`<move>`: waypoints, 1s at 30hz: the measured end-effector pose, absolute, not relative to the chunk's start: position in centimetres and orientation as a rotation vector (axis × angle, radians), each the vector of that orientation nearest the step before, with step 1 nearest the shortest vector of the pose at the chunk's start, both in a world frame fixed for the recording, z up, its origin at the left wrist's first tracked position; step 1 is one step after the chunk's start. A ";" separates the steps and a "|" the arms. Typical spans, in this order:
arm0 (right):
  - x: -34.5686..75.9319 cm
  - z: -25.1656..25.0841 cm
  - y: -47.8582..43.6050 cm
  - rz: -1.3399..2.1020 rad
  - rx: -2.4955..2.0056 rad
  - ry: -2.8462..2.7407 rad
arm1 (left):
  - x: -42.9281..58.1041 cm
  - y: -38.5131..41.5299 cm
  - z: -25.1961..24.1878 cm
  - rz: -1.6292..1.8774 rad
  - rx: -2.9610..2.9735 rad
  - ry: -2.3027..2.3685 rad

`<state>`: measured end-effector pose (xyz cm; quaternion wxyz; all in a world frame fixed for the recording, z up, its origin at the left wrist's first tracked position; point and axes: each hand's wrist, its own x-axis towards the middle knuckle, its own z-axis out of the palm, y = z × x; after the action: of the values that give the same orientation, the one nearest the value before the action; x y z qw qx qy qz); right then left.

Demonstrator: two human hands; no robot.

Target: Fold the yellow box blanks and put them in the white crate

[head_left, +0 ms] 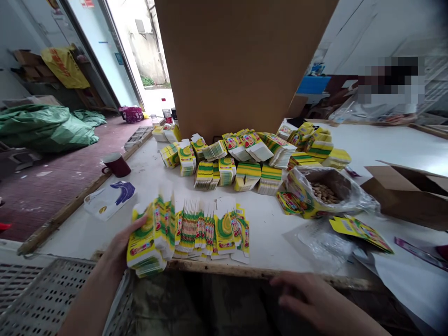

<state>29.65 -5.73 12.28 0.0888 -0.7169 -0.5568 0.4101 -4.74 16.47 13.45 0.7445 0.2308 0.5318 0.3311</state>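
My left hand (121, 245) grips a stack of flat yellow-and-green printed cartons (145, 242) at the table's front edge. The stack's upper part is smeared by motion. Right beside it a row of the same folded cartons (196, 228) stands fanned on the white table, with more lying flat beneath. My right hand (304, 296) hovers near the wooden front edge, a little blurred, fingers apart with nothing in them. Farther back, many bundles of these cartons (229, 170) are heaped against a large brown cardboard box (238, 65).
At the right stand a plastic-lined carton of small brown pieces (325, 191) and an open cardboard box (406, 191). A maroon mug (117, 164) and a tissue pack (110, 198) sit left. A perforated plastic crate (59, 294) is below. Another person (392, 98) is at the far right.
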 end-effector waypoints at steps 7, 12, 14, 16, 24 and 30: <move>29.4 7.8 3.6 0.912 -2.156 -1.249 | -3.5 19.9 11.5 0.448 0.740 1.146; 28.9 4.5 5.7 0.944 -2.157 -1.146 | -4.8 20.9 10.1 0.421 0.742 1.249; 28.2 4.3 6.3 0.960 -2.148 -1.130 | -5.0 21.1 9.8 0.410 0.712 1.267; 27.3 4.4 6.9 0.971 -2.137 -1.137 | -4.9 21.1 9.6 0.399 0.682 1.270; 23.7 4.8 8.8 0.799 -2.035 -1.114 | -3.3 21.1 10.1 0.301 0.603 1.184; 21.2 4.1 9.9 0.982 -1.799 -0.989 | 0.4 20.6 10.3 0.240 0.622 1.075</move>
<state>21.17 9.89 4.09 0.4195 -0.7176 -0.3946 0.3917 0.38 20.56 10.30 0.8066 0.2906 0.5024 0.1123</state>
